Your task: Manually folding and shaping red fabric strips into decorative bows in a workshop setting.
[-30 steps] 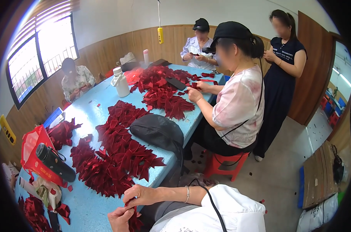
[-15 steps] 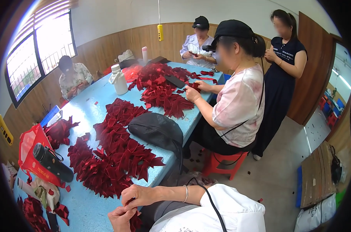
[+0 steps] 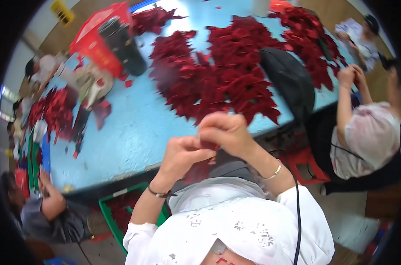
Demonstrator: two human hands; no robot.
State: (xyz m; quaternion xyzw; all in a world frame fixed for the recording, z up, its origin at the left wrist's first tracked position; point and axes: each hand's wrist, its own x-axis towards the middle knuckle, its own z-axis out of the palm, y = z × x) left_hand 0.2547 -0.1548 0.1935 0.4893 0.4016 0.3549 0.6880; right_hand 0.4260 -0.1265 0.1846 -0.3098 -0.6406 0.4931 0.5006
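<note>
Above the near table edge, my left hand (image 3: 182,155) and my right hand (image 3: 229,136) meet, with their fingers closed on a piece of dark red velvety cloth (image 3: 197,173). Part of the cloth hangs below my left fingers. The rest is hidden between the fingertips, and motion smears the right fingers. Just beyond my hands, a large heap of pointed dark red cloth pieces (image 3: 244,66) lies on the light blue table (image 3: 121,145).
A black bag (image 3: 288,81) lies right of the heap. At left are a dark flask (image 3: 123,46), a red bag (image 3: 92,42) and another pile of red pieces (image 3: 55,112). A green crate (image 3: 105,210) stands below the table edge. Co-workers sit on both sides.
The view has swung left and tilted down, so my lap, the green crate and people on the left now show. Both hands stay together on the red cloth; the right fingers have moved.
</note>
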